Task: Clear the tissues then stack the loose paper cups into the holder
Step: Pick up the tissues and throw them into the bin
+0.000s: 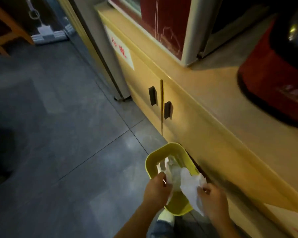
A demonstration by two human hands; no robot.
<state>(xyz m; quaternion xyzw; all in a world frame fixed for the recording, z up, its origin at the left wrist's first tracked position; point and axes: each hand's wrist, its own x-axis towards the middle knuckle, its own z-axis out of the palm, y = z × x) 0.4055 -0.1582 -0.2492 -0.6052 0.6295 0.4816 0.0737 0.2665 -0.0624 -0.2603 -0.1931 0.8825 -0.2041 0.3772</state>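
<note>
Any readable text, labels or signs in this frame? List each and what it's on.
None can be quoted as it reads.
White sign on the yellow cabinet: red characters, too blurred to read.
Red appliance on the counter: pale printed marking, blurred, unreadable.
Red panel behind the white frame: thin white line drawing, no legible words.
White label low on the cabinet at right: red marks, cut off and unreadable.
</note>
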